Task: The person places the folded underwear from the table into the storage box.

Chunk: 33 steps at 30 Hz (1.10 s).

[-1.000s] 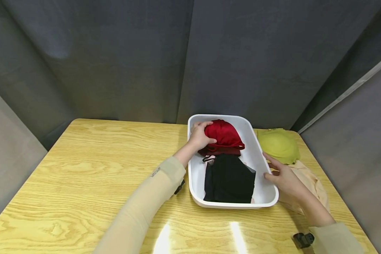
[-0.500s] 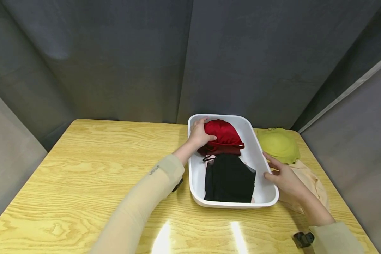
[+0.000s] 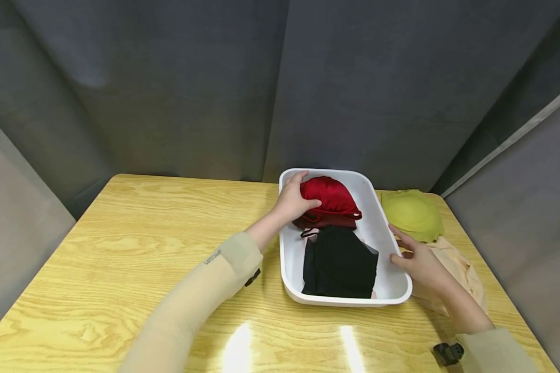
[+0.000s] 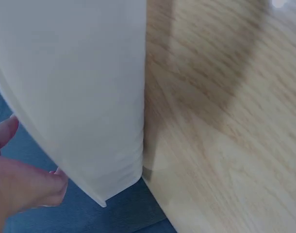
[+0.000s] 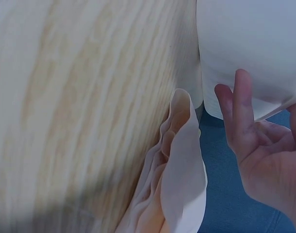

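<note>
The left hand (image 3: 290,201) has straightened loosely against the shiny red fabric bra (image 3: 330,194), seemingly settled, while the right hand (image 3: 420,263) touches, perhaps grips, the white oblong bin (image 3: 388,277).

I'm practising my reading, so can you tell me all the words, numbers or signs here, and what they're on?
Left sleeve: one small dark marking that looks like lettering, too blurred to read.
White tub, red garment and black garment: no text that I can see.
So there are no readable words or numbers.
</note>
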### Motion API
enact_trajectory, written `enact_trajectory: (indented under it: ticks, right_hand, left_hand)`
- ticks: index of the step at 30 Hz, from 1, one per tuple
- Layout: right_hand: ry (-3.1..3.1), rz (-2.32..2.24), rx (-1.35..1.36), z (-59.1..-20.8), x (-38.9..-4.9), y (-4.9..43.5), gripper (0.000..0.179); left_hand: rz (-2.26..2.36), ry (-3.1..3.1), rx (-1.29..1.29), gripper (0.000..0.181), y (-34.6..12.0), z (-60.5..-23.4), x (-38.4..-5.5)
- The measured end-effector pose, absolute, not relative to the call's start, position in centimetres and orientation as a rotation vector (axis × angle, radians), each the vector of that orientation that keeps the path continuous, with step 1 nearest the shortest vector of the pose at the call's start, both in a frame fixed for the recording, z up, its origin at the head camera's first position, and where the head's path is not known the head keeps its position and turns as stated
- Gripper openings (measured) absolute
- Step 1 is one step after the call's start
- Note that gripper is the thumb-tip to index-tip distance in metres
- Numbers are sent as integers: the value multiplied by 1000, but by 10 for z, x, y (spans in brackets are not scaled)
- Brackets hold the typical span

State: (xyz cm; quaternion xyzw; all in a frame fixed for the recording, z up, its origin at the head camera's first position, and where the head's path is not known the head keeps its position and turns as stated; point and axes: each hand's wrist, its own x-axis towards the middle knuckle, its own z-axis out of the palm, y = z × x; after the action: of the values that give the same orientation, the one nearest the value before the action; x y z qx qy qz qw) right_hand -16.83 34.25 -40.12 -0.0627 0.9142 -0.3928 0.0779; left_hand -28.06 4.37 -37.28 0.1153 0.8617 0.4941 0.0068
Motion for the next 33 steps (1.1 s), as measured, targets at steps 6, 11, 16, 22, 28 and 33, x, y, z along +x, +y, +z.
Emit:
enact_trajectory:
  ticks: [6, 11, 16, 22, 28, 33]
  right_hand:
    - [2744, -1174, -193, -402, -170, 343, 72]
    - [2750, -1163, -191, -403, -171, 343, 72]
    - [2744, -1168, -193, -403, -172, 343, 73]
    - [2750, -1175, -201, -403, -173, 343, 72]
    - [2753, -1169, -202, -402, -173, 343, 72]
    - [2756, -1167, -202, -401, -173, 343, 71]
  left_hand:
    - [1607, 2689, 458, 78, 37, -366, -270]
    - [1669, 2669, 515, 79, 30, -365, -259]
    - [1812, 2617, 516, 79, 23, -366, -248]
    - [1942, 2625, 482, 77, 14, -369, -235]
    - [1995, 2591, 432, 76, 6, -374, -222]
    - [2018, 2561, 392, 75, -1, -375, -211]
